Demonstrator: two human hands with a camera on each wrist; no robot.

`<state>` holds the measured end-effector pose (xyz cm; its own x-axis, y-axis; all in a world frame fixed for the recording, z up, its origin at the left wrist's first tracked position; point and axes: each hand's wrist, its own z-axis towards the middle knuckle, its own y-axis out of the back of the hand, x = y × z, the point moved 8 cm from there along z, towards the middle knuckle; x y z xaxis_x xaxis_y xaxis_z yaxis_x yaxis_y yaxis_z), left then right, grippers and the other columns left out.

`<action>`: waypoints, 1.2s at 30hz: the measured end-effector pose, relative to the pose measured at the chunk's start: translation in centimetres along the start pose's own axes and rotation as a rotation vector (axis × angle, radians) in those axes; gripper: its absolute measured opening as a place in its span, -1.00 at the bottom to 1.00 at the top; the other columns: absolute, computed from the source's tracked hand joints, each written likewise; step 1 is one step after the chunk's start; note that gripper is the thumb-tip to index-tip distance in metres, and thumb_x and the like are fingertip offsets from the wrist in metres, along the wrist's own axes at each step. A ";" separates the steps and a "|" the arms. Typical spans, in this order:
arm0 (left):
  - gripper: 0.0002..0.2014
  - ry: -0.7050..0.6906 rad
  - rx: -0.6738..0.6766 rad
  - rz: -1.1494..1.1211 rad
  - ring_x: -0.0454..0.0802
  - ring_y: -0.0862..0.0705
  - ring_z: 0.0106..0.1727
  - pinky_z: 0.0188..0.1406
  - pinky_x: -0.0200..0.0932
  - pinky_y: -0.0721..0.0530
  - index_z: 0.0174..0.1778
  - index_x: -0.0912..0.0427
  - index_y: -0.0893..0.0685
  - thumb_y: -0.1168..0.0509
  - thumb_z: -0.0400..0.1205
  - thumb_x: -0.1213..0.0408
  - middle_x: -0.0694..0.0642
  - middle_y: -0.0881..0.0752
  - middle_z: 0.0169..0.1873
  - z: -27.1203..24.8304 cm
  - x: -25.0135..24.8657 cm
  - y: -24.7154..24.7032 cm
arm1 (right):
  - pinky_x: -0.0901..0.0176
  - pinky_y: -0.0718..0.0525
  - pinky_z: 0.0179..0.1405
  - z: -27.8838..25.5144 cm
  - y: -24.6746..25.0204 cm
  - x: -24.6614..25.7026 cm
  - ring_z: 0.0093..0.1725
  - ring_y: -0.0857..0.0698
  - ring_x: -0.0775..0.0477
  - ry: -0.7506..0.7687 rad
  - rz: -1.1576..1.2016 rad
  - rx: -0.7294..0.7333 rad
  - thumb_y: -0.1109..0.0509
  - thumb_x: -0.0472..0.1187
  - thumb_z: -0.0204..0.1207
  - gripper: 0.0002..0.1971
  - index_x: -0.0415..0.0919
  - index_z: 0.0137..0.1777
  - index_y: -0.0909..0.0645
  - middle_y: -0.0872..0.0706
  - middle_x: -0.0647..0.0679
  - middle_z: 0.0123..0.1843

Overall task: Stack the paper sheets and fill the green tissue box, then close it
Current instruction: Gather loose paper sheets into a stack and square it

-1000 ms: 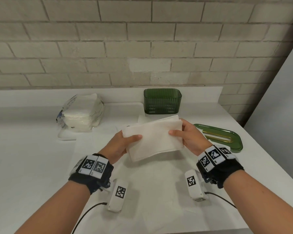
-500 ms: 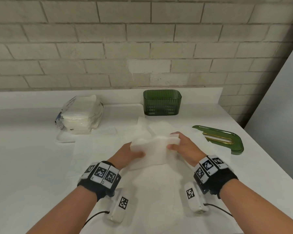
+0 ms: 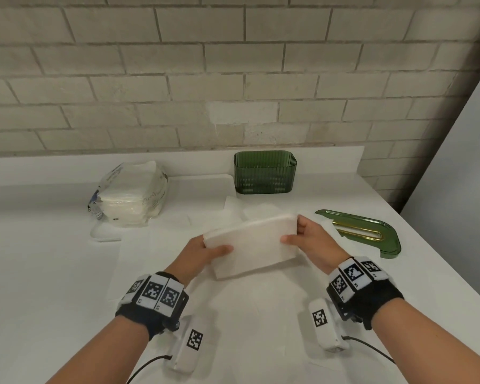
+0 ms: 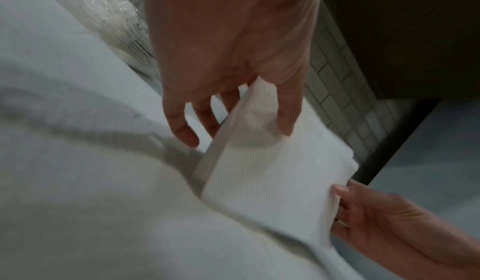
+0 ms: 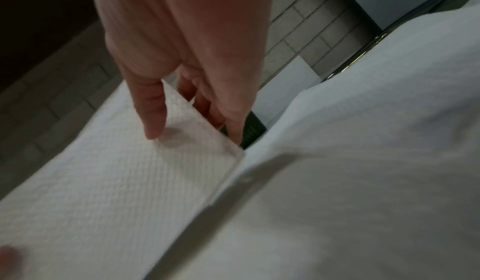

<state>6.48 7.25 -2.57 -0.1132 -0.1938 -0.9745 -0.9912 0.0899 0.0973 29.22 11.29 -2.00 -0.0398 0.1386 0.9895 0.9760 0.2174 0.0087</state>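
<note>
I hold a thick stack of white paper sheets [image 3: 254,245] just above the counter, one end in each hand. My left hand [image 3: 205,252] pinches its left end, thumb on top and fingers beneath [image 4: 182,128]. The right end is pinched the same way by my right hand [image 3: 305,239], thumb [image 5: 153,111] on the top sheet. The stack [image 4: 280,177] [image 5: 124,173] tilts up toward the far right. The open green tissue box [image 3: 265,173] stands at the back by the wall. Its green lid [image 3: 363,231] lies flat on the counter at the right.
A plastic pack of white tissues [image 3: 130,198] sits at the back left. Loose white sheets [image 3: 161,245] are spread over the counter [image 3: 39,273] under and around my hands. The counter's right edge drops off beyond the lid. A brick wall [image 3: 233,79] runs behind.
The stack dipped toward the counter half a second ago and is now lifted again, squared up and held more level between both hands. Both hands kept their hold.
</note>
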 end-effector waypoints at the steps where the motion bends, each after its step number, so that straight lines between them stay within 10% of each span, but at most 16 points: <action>1: -0.75 0.034 0.028 0.022 0.13 -0.73 0.12 0.05 -0.08 -0.72 0.12 0.14 -0.68 -0.42 0.53 0.36 0.18 -0.77 0.09 0.0 0.5 -0.2 | -0.16 -0.63 0.25 0.0 0.1 -0.8 0.19 -0.68 -0.24 -0.036 -0.078 0.004 -0.47 -0.40 0.41 -0.66 -0.18 0.15 -0.53 -0.68 -0.26 0.24; 6: -0.70 0.082 0.082 0.091 0.21 -0.74 0.11 0.16 0.06 -0.70 0.15 0.31 -0.70 -0.44 0.52 0.34 0.27 -0.77 0.08 0.2 1.5 -0.9 | -0.15 -0.64 0.17 -0.2 -0.8 -1.7 0.10 -0.70 -0.22 -0.060 -0.326 0.018 -0.42 -0.32 0.47 -0.72 -0.20 0.16 -0.54 -0.71 -0.22 0.11; 11: -0.67 0.022 0.064 0.029 0.14 -0.75 0.02 -0.07 -0.14 -0.67 0.10 0.20 -0.71 -0.50 0.43 0.23 0.19 -0.78 -0.01 0.2 0.7 -1.1 | -0.31 -0.56 0.29 0.1 -1.2 -0.3 0.09 -0.66 -0.27 -0.015 -0.134 0.035 -0.41 -0.44 0.45 -0.80 -0.19 0.00 -0.54 -0.68 -0.27 0.03; 20: -0.46 -0.007 -0.080 -0.146 0.22 -0.73 0.16 0.27 0.17 -0.63 0.22 0.18 -0.68 -0.51 0.35 0.05 0.21 -0.78 0.09 0.5 0.4 -0.1 | -0.17 -0.58 0.26 0.1 -0.8 -0.4 0.13 -0.69 -0.19 -0.055 0.056 0.030 -0.42 -0.51 0.42 -0.51 -0.23 0.32 -0.43 -0.74 -0.12 0.08; 26: -0.71 0.028 -0.004 -0.567 0.13 -0.77 0.06 -0.13 0.02 -0.78 0.22 0.26 -0.65 -0.33 0.58 0.36 0.26 -0.77 0.11 0.0 -0.3 -2.3 | -0.02 -0.58 0.25 -1.1 -3.3 -1.4 0.12 -0.76 -0.16 -0.213 0.298 0.228 -0.71 -0.01 0.05 -0.17 -0.24 0.34 -0.51 -0.77 -0.16 0.14; 31: -0.62 0.047 0.070 -0.563 0.13 -0.73 0.13 -0.12 0.01 -0.76 0.30 0.20 -0.59 -0.38 0.55 0.31 0.20 -0.75 0.15 -0.6 0.5 -4.2 | -0.03 -0.66 0.19 -1.0 -4.7 2.1 0.12 -0.71 -0.11 -0.057 0.440 0.179 -0.43 -0.30 0.43 -0.64 -0.20 0.24 -0.56 -0.71 -0.15 0.19; 36: -0.60 0.004 0.128 -0.292 0.05 -0.69 0.12 0.04 0.02 -0.68 0.24 0.04 -0.62 -0.44 0.48 0.09 0.07 -0.72 0.12 -0.8 -0.5 -3.1 | -0.03 -0.65 0.24 -1.1 -3.0 4.6 0.14 -0.71 -0.03 0.038 0.028 0.118 -0.37 -0.35 0.53 -0.77 -0.11 0.15 -0.59 -0.73 -0.08 0.16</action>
<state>9.56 6.27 -2.23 0.1742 -0.2329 -0.9568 -0.9652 0.1520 -0.2128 26.33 10.25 2.67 -0.0024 0.1096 0.9940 0.9445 0.3267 -0.0337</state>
